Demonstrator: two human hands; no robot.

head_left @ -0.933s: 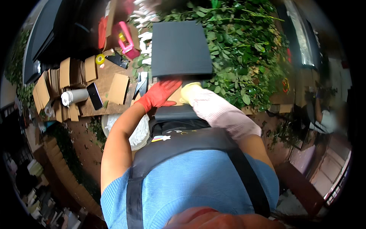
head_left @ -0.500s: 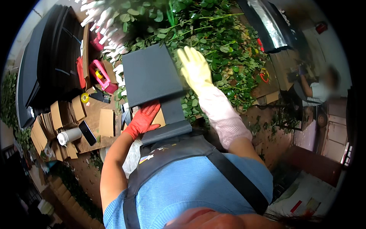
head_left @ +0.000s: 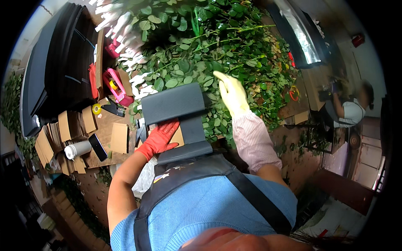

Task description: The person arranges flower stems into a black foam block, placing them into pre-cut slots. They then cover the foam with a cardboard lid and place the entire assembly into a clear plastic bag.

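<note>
My left hand (head_left: 162, 137), in a red rubber glove, lies flat and open on a small brown cardboard piece (head_left: 179, 137). That piece rests on a dark grey corrugated sheet (head_left: 193, 129) in front of my body. The sheet's far flap (head_left: 173, 103) stands bent up beyond my fingertips and partly hides them; its near edge (head_left: 184, 152) is folded up against my apron. My right hand (head_left: 233, 93), in a pale yellow glove with a striped sleeve, hovers open to the right of the flap, over leafy green stems (head_left: 259, 62). It holds nothing.
Left lie a pink tape dispenser (head_left: 118, 88), a yellow tape roll (head_left: 96, 108), a phone (head_left: 98, 147), a white cup (head_left: 78, 149) and cardboard pieces (head_left: 120, 138). Dark sheets (head_left: 54, 58) stand stacked behind them. White-wrapped bundles (head_left: 121, 25) lie far left; another person (head_left: 349, 109) is at right.
The far flap, broad and nearer flat before, now shows shorter and bent up. My right hand has moved right and nearer, away from the sheet. My left hand stays on the cardboard.
</note>
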